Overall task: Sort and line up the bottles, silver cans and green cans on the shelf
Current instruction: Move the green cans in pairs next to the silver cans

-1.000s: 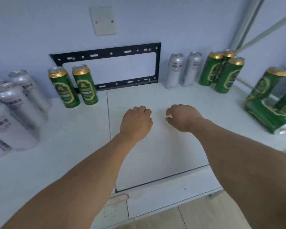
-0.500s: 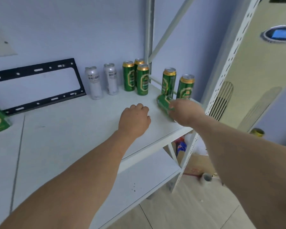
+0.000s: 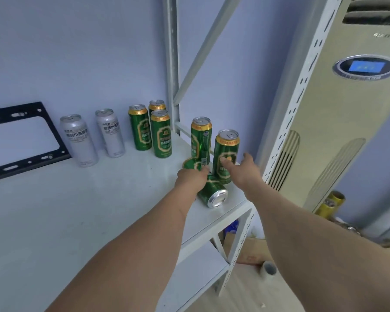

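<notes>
The left hand [image 3: 190, 176] covers the middle of the lying can [image 3: 212, 193], so how its fingers hold it is hard to tell. One green can at the back [image 3: 156, 105] is mostly hidden behind another [image 3: 160, 134]. The black frame [image 3: 32, 136] is cut off at the left edge. The small print on the silver cans [image 3: 78, 140] is blurry.

The shelf [image 3: 65, 210] lies bare across its front and left — open room for a hand. Along the wall stand two silver cans [image 3: 95, 137] and three green cans [image 3: 152, 129]; the steel upright [image 3: 172, 64] closes the right rear corner.
</notes>
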